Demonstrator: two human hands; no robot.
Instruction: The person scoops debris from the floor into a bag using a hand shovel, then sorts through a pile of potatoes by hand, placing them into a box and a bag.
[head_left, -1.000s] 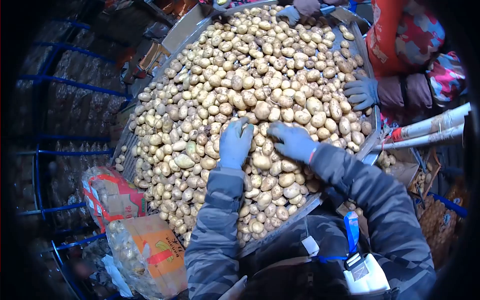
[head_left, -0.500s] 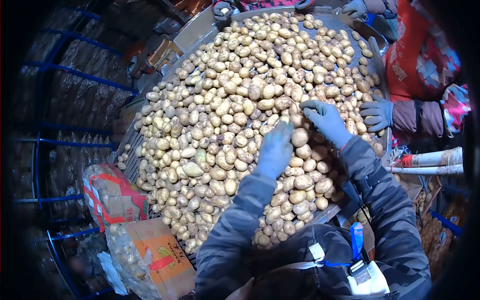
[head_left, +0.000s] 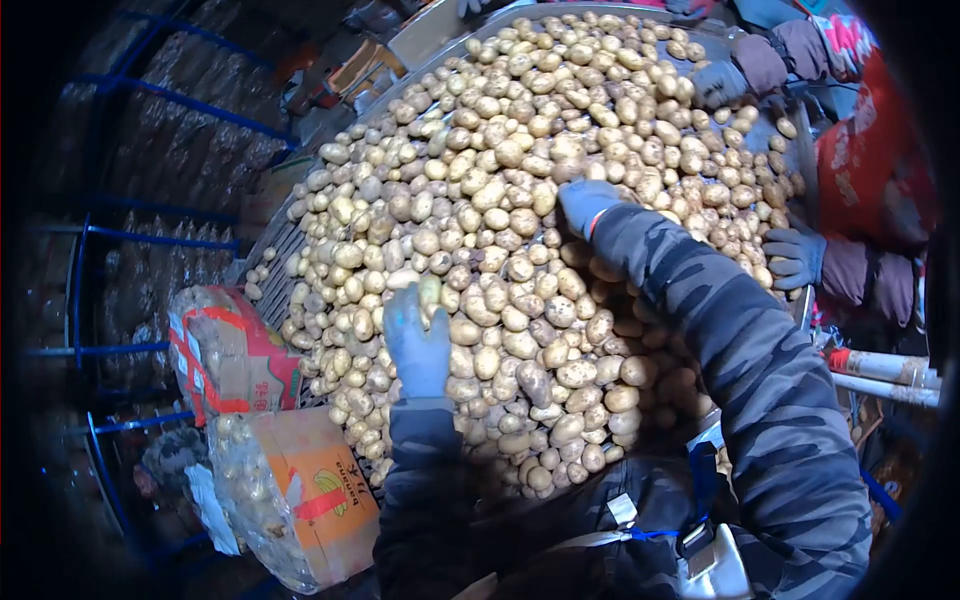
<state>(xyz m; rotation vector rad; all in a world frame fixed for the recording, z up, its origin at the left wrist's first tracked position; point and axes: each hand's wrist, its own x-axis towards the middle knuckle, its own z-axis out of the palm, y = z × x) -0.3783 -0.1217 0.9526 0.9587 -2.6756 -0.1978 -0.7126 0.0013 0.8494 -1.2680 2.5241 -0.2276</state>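
Left hand [head_left: 418,345] bracketed greenish potato [head_left: 430,293] at pile's near side; grip closure could not be told. Light fingertip contact suited loose neighbours. Right hand [head_left: 588,206] reached deeper among potatoes [head_left: 490,195] on tabletop [head_left: 284,246]; grip hidden, contents undetermined. Co-worker's glove [head_left: 719,84], beyond, warranted clearance.

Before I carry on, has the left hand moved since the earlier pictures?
Yes. Judged against the banana box, the left hand has moved left and closer to that box; its fingers now reach the greenish potato.
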